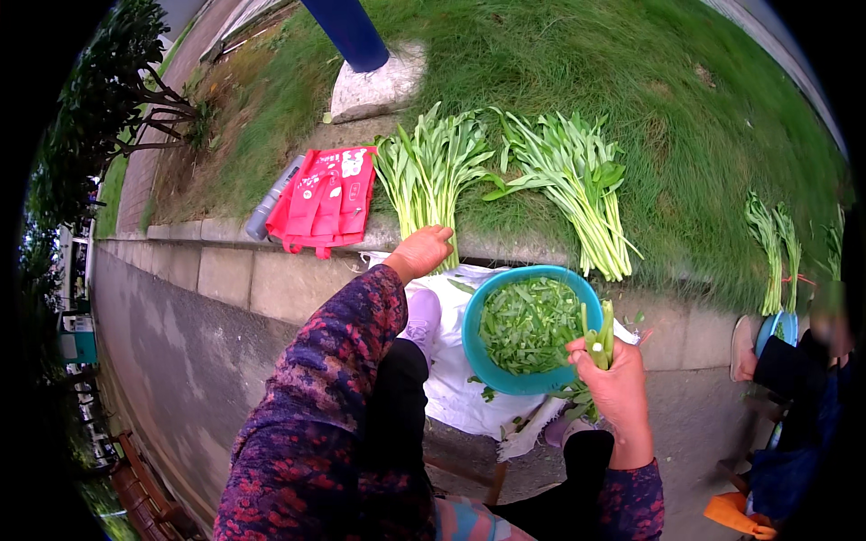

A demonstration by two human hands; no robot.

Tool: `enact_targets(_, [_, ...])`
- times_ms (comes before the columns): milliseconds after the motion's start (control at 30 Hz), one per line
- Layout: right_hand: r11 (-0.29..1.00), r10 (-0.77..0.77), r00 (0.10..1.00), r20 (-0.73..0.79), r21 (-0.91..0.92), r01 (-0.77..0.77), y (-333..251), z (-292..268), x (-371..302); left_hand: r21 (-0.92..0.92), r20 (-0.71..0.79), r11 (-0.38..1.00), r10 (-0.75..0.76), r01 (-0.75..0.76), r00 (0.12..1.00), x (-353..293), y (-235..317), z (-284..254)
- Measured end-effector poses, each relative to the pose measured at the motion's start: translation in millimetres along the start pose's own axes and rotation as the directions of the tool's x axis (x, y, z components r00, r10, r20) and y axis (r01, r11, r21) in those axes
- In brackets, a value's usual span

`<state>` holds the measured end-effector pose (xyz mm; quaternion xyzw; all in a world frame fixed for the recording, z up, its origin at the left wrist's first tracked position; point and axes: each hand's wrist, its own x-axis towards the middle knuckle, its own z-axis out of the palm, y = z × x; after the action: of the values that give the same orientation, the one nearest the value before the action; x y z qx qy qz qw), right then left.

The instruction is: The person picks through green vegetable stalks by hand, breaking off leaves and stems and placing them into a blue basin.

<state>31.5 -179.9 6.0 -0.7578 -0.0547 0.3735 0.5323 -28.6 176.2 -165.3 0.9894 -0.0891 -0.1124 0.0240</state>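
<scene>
My left hand (422,252) reaches forward to the stem ends of the left bunch of long-leaved greens (437,171). Its fingers curl at the pale stems; their grip is partly hidden. My right hand (618,388) is closed around a small bundle of green stalks (600,338), cut ends up, with leaves showing below the fist. Just left of that fist, a round turquoise basin (475,356) holds chopped green pieces (530,325). A second bunch of long-leaved greens (577,180) lies on the grass behind the basin, its stems toward me.
White cloth (460,397) lies under the basin, my shoes beside it. Left of the greens are a red bag (329,203) and a grey cylinder (275,197). A stone curb (225,275) borders the grass. At right, another person's foot (744,352) is near more greens (767,243).
</scene>
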Motion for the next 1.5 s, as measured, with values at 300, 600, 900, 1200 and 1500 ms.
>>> enact_targets(300, [0.997,-0.05,0.999,-0.014,-0.062,0.049,0.9,5.1,0.3,0.112,0.186,0.986,-0.143,0.123,0.972,0.1,22.8,-5.4])
enact_targets(600, [0.943,-0.079,0.997,-0.005,0.325,0.077,3.3,-3.9,3.0,-0.32,0.173,0.942,-0.046,0.1,0.984,16.9,121.6,-94.5])
enact_targets(900, [0.606,-0.169,0.949,0.265,0.788,-0.112,9.1,-13.1,5.1,-0.843,0.111,-0.538,-0.155,0.01,0.982,-0.7,240.6,-149.0])
enact_targets(1200, [0.73,-0.116,0.988,0.106,0.683,0.012,3.5,-2.6,0.9,-0.697,0.12,-0.702,0.089,0.148,0.989,22.3,237.8,-144.2])
enact_targets(1500, [0.951,-0.18,0.981,-0.071,0.244,0.192,-2.7,-5.3,12.3,-0.799,0.054,-0.587,0.145,0.13,0.988,23.3,219.1,-133.2])
